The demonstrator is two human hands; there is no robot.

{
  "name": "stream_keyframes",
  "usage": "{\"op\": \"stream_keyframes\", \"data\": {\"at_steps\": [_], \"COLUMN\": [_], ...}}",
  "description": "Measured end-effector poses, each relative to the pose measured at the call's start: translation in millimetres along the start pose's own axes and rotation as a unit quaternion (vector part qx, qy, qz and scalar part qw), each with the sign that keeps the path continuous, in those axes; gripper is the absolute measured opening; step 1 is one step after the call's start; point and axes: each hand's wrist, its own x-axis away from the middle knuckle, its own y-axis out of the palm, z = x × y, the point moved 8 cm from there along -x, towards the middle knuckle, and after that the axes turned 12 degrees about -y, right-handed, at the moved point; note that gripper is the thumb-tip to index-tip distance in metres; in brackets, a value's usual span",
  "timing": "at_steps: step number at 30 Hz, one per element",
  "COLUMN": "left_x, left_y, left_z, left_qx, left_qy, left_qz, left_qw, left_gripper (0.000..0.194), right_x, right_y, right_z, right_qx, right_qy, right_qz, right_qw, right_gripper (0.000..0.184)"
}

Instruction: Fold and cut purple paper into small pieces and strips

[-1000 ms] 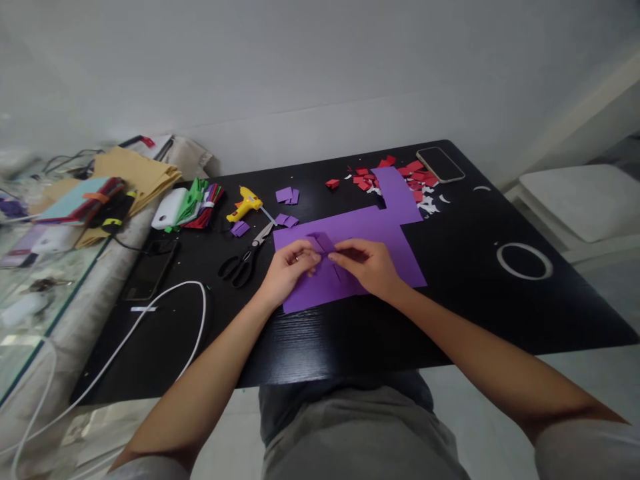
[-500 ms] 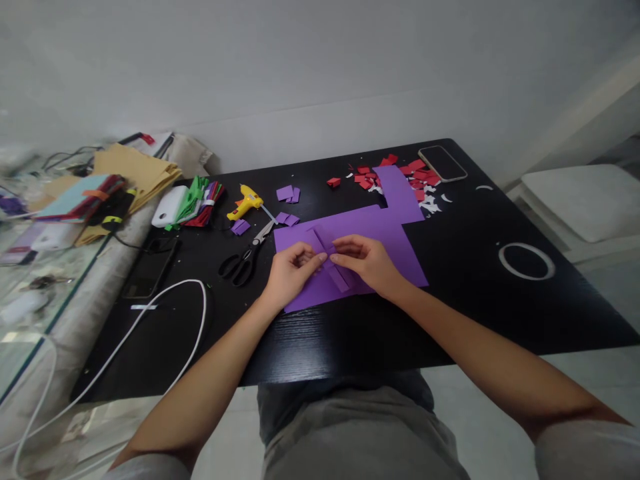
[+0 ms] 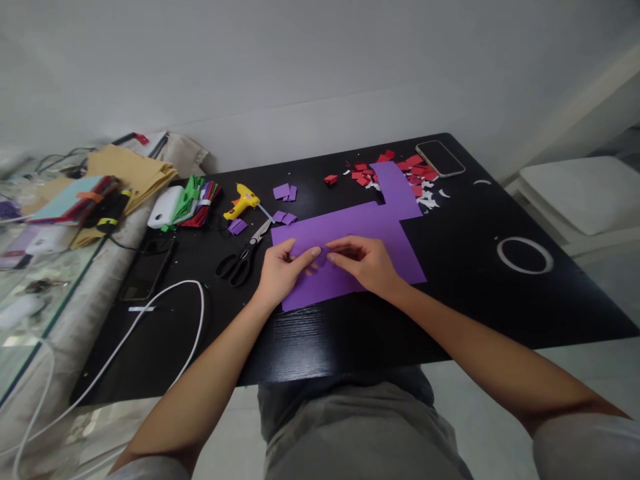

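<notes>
Since half a second ago, my left hand (image 3: 281, 270) and right hand (image 3: 370, 263) have parted slightly at the thumbs, and the folded purple strip that showed between them no longer stands out against the purple sheet.

From the left, tan paper (image 3: 133, 173) sits past a dark phone (image 3: 147, 273), with a white cable (image 3: 202, 303) looping nearby. A bundle of green paper strips (image 3: 190, 199) leads to a yellow glue gun (image 3: 243, 202), its tip close to the scissors (image 3: 246, 255); small purple squares (image 3: 285, 192) lie beyond.

My left thumb and fingers are curled slightly apart above the left part of the purple sheet (image 3: 390, 233), which lies flat on the black table (image 3: 310, 347). Opposite, my right thumb and forefinger nearly meet. I cannot tell whether either hand grips the strip.

Farther right, a purple rectangle (image 3: 397, 190) overlaps the sheet's far corner and partly covers red paper pieces (image 3: 417, 175). A pale-edged phone (image 3: 440, 159) lies beside them, and a white ring (image 3: 549, 259) sits nearer me.
</notes>
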Motion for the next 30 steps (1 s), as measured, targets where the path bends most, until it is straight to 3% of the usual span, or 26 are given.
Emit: {"op": "stream_keyframes", "data": {"at_steps": [12, 30], "left_x": [0.3, -0.3], "left_y": [-2.0, 2.5], "left_z": [3.0, 0.4], "left_qx": [-0.009, -0.025], "left_qy": [0.016, 0.012], "left_qz": [0.002, -0.018], "left_qw": [1.0, 0.999], "left_gripper": [0.033, 0.029], "right_x": [-1.6, -2.2], "right_y": [-1.4, 2.2], "right_z": [7.1, 7.3], "right_qx": [-0.035, -0.016], "right_qy": [0.038, 0.027], "right_qz": [0.007, -0.023], "right_qw": [0.999, 0.999], "right_gripper": [0.023, 0.023]}}
